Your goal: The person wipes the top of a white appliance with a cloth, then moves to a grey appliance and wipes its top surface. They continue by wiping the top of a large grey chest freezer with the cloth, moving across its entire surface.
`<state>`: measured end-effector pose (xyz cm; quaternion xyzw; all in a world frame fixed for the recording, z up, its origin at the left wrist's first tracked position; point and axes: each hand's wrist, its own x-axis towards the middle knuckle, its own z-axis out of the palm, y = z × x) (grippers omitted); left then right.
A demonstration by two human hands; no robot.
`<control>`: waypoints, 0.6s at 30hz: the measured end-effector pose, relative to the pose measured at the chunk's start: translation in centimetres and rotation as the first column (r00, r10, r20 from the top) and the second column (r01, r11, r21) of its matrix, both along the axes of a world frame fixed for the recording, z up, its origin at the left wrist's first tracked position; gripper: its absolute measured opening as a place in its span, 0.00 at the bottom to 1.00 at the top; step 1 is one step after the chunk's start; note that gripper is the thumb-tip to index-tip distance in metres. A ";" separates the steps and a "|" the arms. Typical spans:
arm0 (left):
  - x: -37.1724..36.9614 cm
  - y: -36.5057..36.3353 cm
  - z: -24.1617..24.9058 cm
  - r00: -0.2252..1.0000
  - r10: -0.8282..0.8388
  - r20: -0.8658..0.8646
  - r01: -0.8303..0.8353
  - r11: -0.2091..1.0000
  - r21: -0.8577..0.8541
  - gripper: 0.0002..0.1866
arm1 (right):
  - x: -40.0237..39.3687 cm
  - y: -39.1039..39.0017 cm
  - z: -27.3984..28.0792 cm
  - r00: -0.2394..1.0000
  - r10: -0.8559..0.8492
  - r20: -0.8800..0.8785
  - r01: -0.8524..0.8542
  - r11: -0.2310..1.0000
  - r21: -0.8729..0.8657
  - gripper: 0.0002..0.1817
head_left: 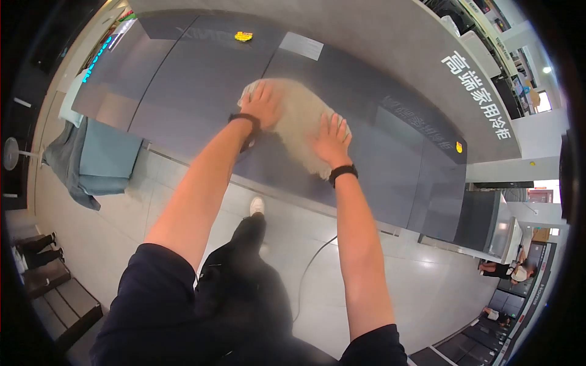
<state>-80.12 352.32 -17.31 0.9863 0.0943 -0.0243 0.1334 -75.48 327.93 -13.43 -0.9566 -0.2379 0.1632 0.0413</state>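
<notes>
Dark sleeves (149, 287) frame two bare forearms as a person presses a pale cloth (296, 122) flat against a dark panel (201, 91). The left hand (262, 107) rests at the cloth's left end, the right hand (331, 145) near its right edge; both are open, fingers extended and somewhat spread over the fabric, gripping nothing visible. Moving the cloth would appear to call for even pressure from both palms. Beyond the cloth, a white sheet (301, 46) and a yellow sticker (243, 36) look like the nearest obstacles; another sticker (459, 147) sits well to its right. A jacket (64, 155) hangs far to its left. Below it, a cable (314, 256) crosses the floor (378, 280), apart from both hands.
</notes>
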 end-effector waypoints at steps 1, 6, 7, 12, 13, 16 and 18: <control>-2.0 -0.6 0.5 1.000 0.020 -0.014 -0.020 1.000 -0.006 0.34 | -1.7 -0.6 0.1 1.000 0.004 -0.009 -0.004 1.000 0.005 0.47; -11.7 -2.3 1.6 0.997 -0.010 -0.079 0.011 1.000 0.010 0.35 | -10.5 -3.5 -3.0 0.977 0.057 0.207 -0.065 0.997 0.030 0.45; -13.2 -2.6 1.8 0.995 -0.010 -0.104 0.010 1.000 0.008 0.35 | -11.7 -3.7 -2.2 0.984 0.055 0.170 -0.065 0.997 0.052 0.45; -17.1 -1.5 0.4 0.984 -0.042 -0.170 0.026 0.995 -0.093 0.33 | -14.3 -4.0 -1.5 0.976 0.097 0.197 -0.125 0.983 0.137 0.45; -17.1 -1.1 0.7 0.980 -0.052 -0.191 0.026 0.990 -0.136 0.32 | -14.5 -3.7 -0.5 0.982 0.082 0.170 -0.108 0.983 0.147 0.45; -17.0 -0.9 1.0 0.978 -0.070 -0.198 0.050 0.993 -0.105 0.32 | -15.1 -2.8 1.2 0.995 0.044 0.087 -0.056 0.989 0.138 0.46; -16.4 -0.9 1.6 0.978 -0.056 -0.203 0.061 0.998 0.020 0.32 | -14.7 -2.4 1.1 0.996 0.028 0.087 -0.036 0.996 0.084 0.47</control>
